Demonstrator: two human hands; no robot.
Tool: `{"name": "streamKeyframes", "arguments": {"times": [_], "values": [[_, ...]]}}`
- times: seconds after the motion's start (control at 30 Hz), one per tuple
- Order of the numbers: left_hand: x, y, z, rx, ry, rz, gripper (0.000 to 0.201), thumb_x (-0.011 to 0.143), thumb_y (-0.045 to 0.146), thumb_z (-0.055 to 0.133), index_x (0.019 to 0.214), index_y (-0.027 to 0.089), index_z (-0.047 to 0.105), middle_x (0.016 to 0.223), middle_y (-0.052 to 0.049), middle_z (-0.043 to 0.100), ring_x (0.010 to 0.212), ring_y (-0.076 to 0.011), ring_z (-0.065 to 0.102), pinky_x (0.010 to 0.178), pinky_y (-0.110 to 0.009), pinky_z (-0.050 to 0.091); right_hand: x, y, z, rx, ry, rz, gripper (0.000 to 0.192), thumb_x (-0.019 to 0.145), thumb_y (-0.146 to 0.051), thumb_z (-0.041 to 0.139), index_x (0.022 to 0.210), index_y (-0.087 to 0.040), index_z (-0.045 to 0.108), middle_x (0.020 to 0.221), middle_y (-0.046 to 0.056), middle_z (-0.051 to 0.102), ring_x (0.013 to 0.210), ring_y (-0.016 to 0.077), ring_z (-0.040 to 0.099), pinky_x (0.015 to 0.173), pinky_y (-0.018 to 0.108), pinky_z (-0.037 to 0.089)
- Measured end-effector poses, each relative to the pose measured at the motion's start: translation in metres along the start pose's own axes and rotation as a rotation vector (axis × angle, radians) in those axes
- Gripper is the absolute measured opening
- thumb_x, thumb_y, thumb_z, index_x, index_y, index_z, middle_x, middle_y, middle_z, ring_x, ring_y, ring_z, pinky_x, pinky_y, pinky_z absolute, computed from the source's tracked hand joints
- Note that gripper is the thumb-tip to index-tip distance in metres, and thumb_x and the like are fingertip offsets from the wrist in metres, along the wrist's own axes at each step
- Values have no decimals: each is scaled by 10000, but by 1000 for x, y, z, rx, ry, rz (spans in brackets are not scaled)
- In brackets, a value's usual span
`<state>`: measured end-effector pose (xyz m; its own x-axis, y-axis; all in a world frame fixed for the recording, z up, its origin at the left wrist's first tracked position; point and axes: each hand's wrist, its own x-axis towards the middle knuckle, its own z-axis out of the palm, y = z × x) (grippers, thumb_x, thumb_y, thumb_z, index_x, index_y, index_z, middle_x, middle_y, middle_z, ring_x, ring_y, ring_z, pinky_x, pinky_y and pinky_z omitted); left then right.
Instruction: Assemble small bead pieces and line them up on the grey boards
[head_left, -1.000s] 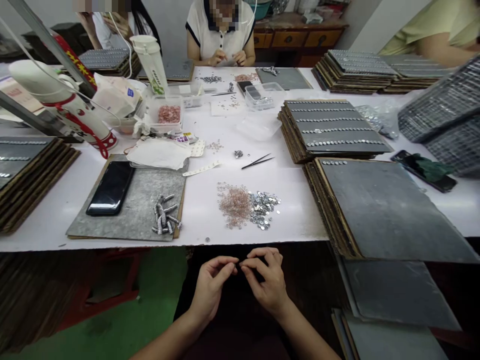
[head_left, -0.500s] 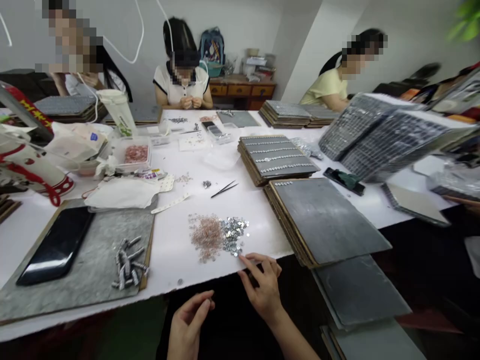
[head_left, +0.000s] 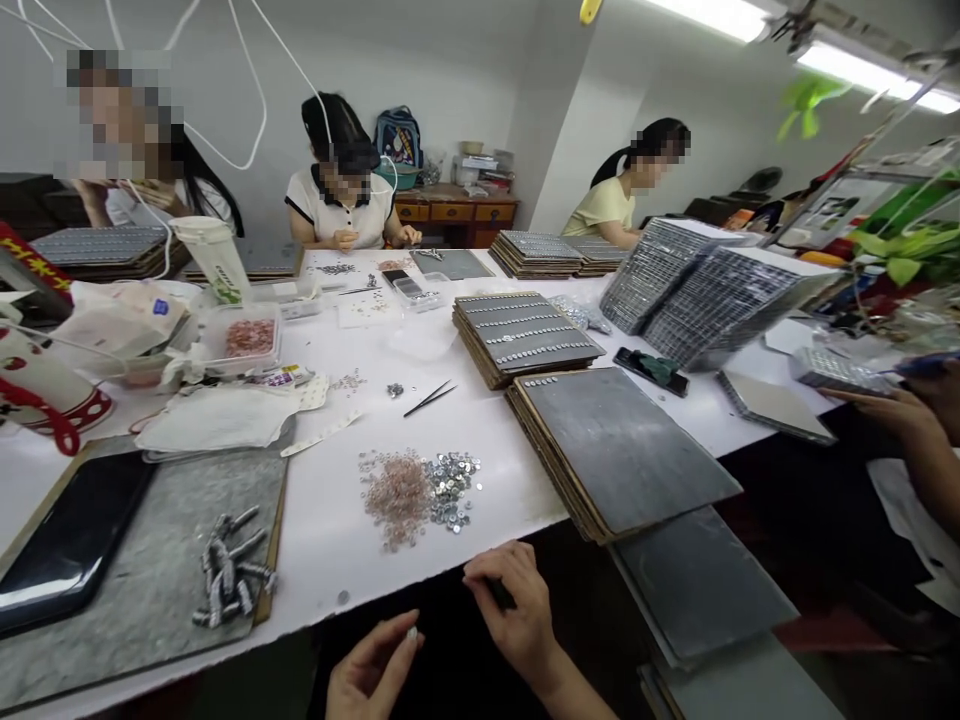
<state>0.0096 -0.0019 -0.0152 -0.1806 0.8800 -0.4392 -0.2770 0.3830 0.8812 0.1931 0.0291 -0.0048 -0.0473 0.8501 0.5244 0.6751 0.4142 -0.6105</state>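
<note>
Below the white table's front edge, my left hand pinches a tiny silvery piece at its fingertips. My right hand sits just right of it, fingers curled on a thin dark piece. On the table just beyond lie a heap of small pink rings and, touching it on the right, a heap of silver discs. Neither hand touches the heaps.
Black tweezers lie past the heaps. A stack of grey boards is to the right, and a grey mat with a phone and silvery stacked pieces to the left. Other people work at the far side and at right.
My right hand has pulled back from the silver discs to below the table edge. My left hand sank lower. The view swung up and to the right.
</note>
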Motion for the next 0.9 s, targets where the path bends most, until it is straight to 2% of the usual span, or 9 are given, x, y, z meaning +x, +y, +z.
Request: {"name": "streamKeyframes", "arguments": {"times": [0.13, 0.3, 0.47, 0.67, 0.9], "values": [[-5, 7, 1, 24, -46, 93, 371, 559, 477, 855, 801, 203, 794, 793, -57, 754, 736, -206, 703, 703, -232, 562, -5, -26, 7, 243, -149, 148, 61, 810, -202, 670, 798, -229, 616, 681, -39, 668, 633, 120, 599, 695, 288, 442], [-9, 18, -5, 137, -161, 195, 254, 698, 400, 783, 860, 205, 791, 865, -80, 751, 825, -242, 705, 746, -275, 572, -9, -48, 18, 503, -275, 288, 100, 792, -212, 665, 716, -206, 601, 682, -26, 624, 642, 108, 579, 654, 255, 461], [-14, 24, -9, 233, -182, 257, 203, 808, 335, 688, 921, 195, 782, 891, -91, 752, 844, -232, 702, 770, -285, 564, -9, -48, 21, 601, -285, 343, 111, 800, -234, 657, 711, -199, 602, 695, -13, 564, 647, 108, 535, 598, 239, 450], [-16, 19, -8, 265, -161, 414, 149, 833, 257, 665, 926, 226, 777, 889, -62, 761, 832, -200, 706, 763, -278, 570, -11, -45, 23, 638, -279, 401, 135, 796, -237, 684, 706, -201, 590, 699, -21, 528, 648, 102, 506, 598, 235, 426], [-17, 17, -8, 293, -179, 528, 178, 850, 170, 645, 961, 244, 764, 879, -35, 757, 812, -167, 705, 743, -241, 568, -8, -46, 22, 667, -265, 419, 148, 793, -249, 693, 709, -202, 581, 698, -25, 524, 651, 102, 493, 602, 235, 411]]}}
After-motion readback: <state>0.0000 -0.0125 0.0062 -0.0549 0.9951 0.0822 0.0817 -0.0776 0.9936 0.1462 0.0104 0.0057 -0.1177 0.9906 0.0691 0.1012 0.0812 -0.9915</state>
